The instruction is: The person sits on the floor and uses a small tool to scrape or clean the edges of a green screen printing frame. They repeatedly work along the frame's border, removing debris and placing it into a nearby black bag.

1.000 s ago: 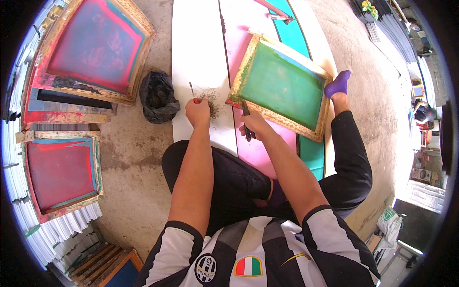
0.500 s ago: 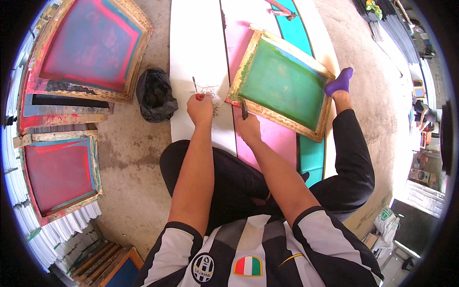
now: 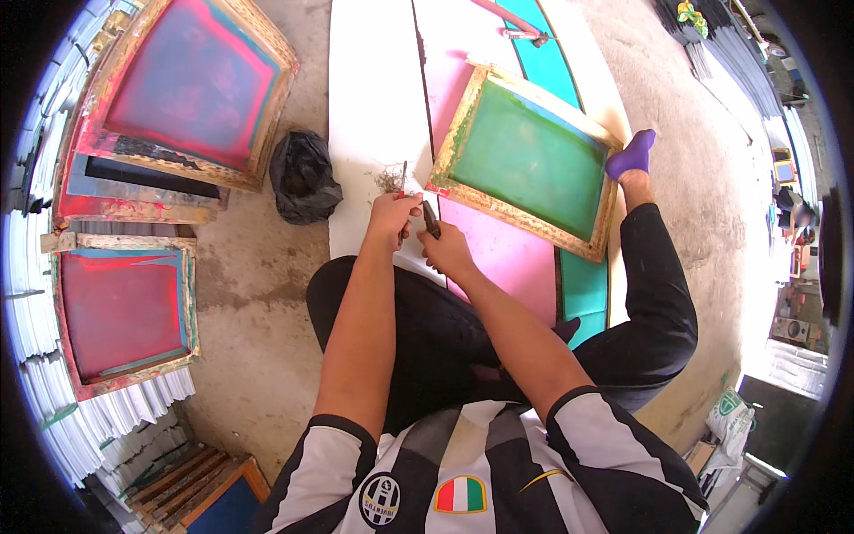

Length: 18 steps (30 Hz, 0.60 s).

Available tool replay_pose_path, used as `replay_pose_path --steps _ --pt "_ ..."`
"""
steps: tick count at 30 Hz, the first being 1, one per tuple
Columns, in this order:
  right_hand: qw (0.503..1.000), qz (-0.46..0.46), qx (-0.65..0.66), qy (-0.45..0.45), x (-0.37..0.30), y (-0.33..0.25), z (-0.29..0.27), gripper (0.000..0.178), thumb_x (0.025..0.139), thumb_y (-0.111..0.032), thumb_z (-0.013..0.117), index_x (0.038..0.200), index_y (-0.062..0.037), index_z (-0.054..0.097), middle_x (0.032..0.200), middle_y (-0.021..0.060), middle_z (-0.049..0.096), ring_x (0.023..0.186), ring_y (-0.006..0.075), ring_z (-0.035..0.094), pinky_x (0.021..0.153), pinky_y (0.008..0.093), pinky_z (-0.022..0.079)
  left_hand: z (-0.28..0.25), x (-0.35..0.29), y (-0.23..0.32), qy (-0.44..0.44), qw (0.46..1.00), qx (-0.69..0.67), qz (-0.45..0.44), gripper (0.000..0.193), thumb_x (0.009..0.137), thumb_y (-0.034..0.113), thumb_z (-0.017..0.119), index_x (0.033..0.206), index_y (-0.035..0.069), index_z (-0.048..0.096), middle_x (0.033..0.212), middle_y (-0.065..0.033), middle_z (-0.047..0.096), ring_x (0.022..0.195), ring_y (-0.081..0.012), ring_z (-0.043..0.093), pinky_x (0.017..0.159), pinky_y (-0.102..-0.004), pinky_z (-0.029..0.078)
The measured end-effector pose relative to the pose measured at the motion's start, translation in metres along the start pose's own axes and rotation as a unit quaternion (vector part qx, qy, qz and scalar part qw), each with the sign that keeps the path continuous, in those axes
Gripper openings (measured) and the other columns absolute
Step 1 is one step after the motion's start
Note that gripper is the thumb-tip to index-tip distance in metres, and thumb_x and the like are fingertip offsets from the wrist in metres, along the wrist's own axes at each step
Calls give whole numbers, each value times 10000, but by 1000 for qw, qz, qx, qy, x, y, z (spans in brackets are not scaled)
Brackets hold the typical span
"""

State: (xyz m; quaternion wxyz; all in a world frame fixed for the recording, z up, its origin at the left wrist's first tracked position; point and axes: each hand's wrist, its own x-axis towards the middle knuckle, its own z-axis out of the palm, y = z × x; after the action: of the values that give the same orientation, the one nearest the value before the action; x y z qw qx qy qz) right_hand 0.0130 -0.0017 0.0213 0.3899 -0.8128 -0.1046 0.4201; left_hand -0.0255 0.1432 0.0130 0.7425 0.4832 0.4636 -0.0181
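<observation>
My left hand (image 3: 393, 219) is closed around a screwdriver (image 3: 404, 174) with a thin dark shaft and a red handle, tip pointing away from me. Close beside it, my right hand (image 3: 450, 253) grips a pair of dark pliers (image 3: 431, 217), whose jaws reach toward my left fingertips. Whether anything sits in the jaws is too small to tell. Just beyond my left hand lies a small pile of thin metal bits (image 3: 389, 180), which look like staples. A wooden screen-printing frame (image 3: 516, 216) with green mesh rests tilted to the right, apart from both hands.
Under the frame is a long board striped white, pink and teal (image 3: 369, 89). A hammer (image 3: 525, 36) lies at its far end. To the left stand a black plastic bag (image 3: 302, 200), red-stained screen frames (image 3: 191, 356) and stacked white sheets (image 3: 58, 436). My purple-socked foot (image 3: 630, 155) touches the green frame.
My right hand with the pliers has left the frame's near-left corner and moved left and nearer me. My left hand has shifted right and closer, so the two almost meet.
</observation>
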Motion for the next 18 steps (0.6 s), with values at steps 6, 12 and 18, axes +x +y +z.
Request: replay_pose_path --steps 6,12,18 --pt "990 -55 77 -106 16 14 6 317 910 -235 612 1109 10 587 816 127 675 623 209 678 544 352 526 -9 14 -10 44 998 -37 34 229 869 249 738 836 47 637 679 -22 575 414 -103 422 359 -299 302" --pt "967 83 192 -146 17 14 -41 424 963 -257 574 1301 -23 471 1052 166 640 859 271 694 657 417 560 -12 21 -7 170 982 -70 39 249 856 238 763 824 37 619 645 -15 553 391 -112 405 358 -301 298" --pt "967 121 182 -133 21 5 -82 366 960 -245 573 1226 -15 469 983 206 635 839 320 694 633 493 565 -9 32 -8 189 979 -78 28 272 859 249 764 819 37 599 657 -32 558 391 -115 405 358 -298 298"
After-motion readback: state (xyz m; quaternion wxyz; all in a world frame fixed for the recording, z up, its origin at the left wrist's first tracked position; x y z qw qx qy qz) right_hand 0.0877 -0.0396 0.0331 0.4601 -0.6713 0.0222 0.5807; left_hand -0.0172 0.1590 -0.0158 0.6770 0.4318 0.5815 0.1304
